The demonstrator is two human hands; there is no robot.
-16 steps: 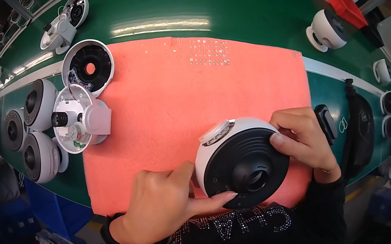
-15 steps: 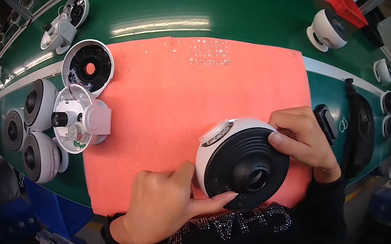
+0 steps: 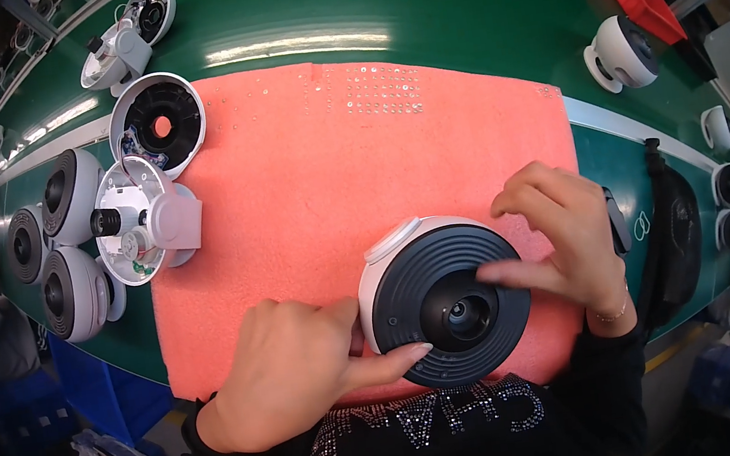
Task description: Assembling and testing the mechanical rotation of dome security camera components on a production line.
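A round white camera (image 3: 397, 321) with a black ringed face and a lens in its middle stands low on the pink cloth mat, close to my body. My left hand (image 3: 287, 369) grips its left side, thumb pressed on the black face and fingers behind the housing. At the right side, my right hand (image 3: 567, 237) has its fingers spread and curved. Its thumb lies over the face near the lens; whether it touches cannot be told. An opened camera (image 3: 173, 219) with its inner parts showing rests at the mat's left edge, its black-lined front shell (image 3: 192, 126) beside it.
Several finished-looking cameras (image 3: 71, 293) stand at the left on the green table. Small screws (image 3: 383, 90) lie in rows at the mat's far edge. Another camera (image 3: 625, 51) and a red bin (image 3: 639, 3) are at the far right. A black pouch (image 3: 669, 232) lies right of the mat.
My right hand has loosened from the camera's right rim, and its fingers have spread. The camera's face has turned slightly, so the lens shows more fully. My left hand keeps its grip.
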